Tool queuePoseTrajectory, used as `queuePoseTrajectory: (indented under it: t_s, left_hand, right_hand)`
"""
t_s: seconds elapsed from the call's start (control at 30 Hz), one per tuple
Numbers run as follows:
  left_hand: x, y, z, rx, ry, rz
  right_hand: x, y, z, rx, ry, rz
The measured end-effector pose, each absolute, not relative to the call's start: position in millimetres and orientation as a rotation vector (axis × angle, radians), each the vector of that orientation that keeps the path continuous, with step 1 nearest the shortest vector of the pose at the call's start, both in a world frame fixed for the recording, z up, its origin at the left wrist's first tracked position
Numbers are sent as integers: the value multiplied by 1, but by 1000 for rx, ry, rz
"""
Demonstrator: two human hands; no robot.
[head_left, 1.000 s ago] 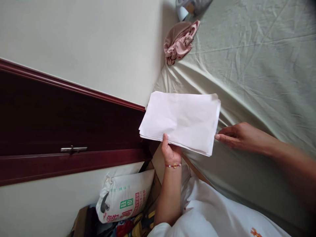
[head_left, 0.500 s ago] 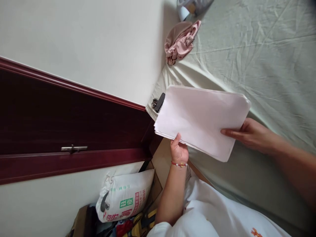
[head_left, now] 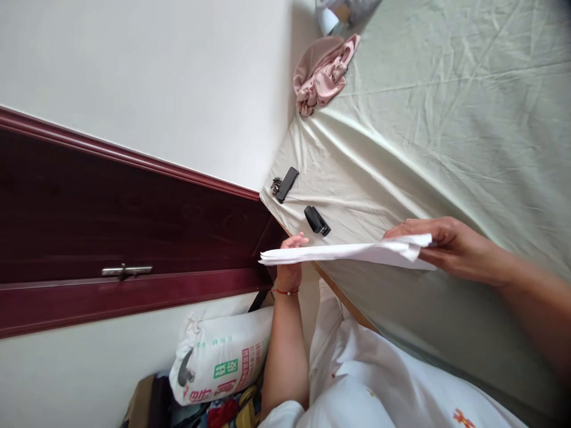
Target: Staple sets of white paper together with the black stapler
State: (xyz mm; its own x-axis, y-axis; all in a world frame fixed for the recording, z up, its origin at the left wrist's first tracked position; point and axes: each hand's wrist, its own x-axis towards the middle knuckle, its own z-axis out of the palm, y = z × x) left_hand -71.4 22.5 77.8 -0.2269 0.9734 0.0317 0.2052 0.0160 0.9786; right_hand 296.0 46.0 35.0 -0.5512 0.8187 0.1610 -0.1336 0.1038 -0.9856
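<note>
A stack of white paper (head_left: 339,253) is seen nearly edge-on, its sheets slightly fanned at both ends. My right hand (head_left: 446,244) is closed round its right end, fingers on the far side. At the left end, my left hand (head_left: 291,261) is partly behind the stack, fingertips showing above it with the fingers apart; the paper rests against this hand. Just beyond the stack, a small black stapler (head_left: 317,220) lies on the pale green sheet (head_left: 468,119). Farther left on the same cloth is a black oblong object (head_left: 286,185) beside small metal pieces (head_left: 276,184).
A pink cloth (head_left: 323,77) lies crumpled by the wall, with a clear plastic bag (head_left: 348,15) beyond it. At left is a dark red door (head_left: 89,208) with a metal bolt. A printed white sack (head_left: 223,356) stands at the lower left.
The stack has tipped from showing its broad face to nearly edge-on, uncovering the stapler. My left hand has moved left and its fingers have spread. My right hand's fingers have shifted to the far side.
</note>
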Motion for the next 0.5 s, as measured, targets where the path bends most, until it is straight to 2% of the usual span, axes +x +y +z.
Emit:
queuePoseTrajectory:
  t_s: [0.17,0.33,0.5]
  left_hand:
    - [-66,20,67,1368,1432,1276]
    - [-68,10,83,1357,1344,1333]
    - [-80,0,80,1392,1388,1079]
  right_hand:
    - [295,52,35,-719,-1674,1424]
    - [298,48,31,-574,-1557,1504]
    - [297,49,26,-635,-1597,1542]
